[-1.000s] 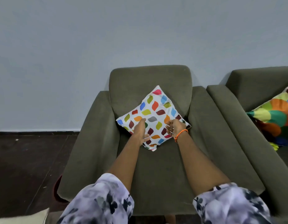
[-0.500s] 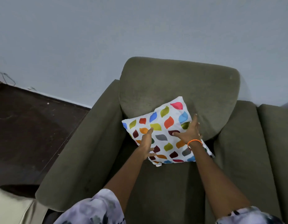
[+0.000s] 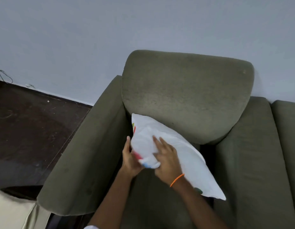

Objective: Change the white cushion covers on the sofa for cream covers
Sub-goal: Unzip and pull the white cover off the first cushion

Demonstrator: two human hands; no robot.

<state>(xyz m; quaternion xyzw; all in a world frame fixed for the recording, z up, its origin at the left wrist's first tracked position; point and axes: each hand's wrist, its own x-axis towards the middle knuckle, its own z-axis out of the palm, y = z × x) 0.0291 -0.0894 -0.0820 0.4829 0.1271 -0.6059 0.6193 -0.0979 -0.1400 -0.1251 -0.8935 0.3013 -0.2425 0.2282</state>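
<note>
A white cushion (image 3: 178, 156) lies tilted on the seat of an olive-green armchair (image 3: 184, 93), its plain white side facing up and its upper edge leaning against the backrest; slivers of coloured print show at its left edge and lower corners; the left hand (image 3: 129, 160) cups the cushion's lower left corner from beneath, fingers curled around the fabric; the right hand (image 3: 166, 160) lies on top of the same corner, fingers fairly straight and slightly spread, pressing the cover down; an orange thread bracelet (image 3: 176, 180) circles the right wrist; a dark floor (image 3: 27, 129) and a pale grey wall (image 3: 110, 30) sit behind the chair; a cream fabric piece (image 3: 12, 214) shows at the bottom left corner.
</note>
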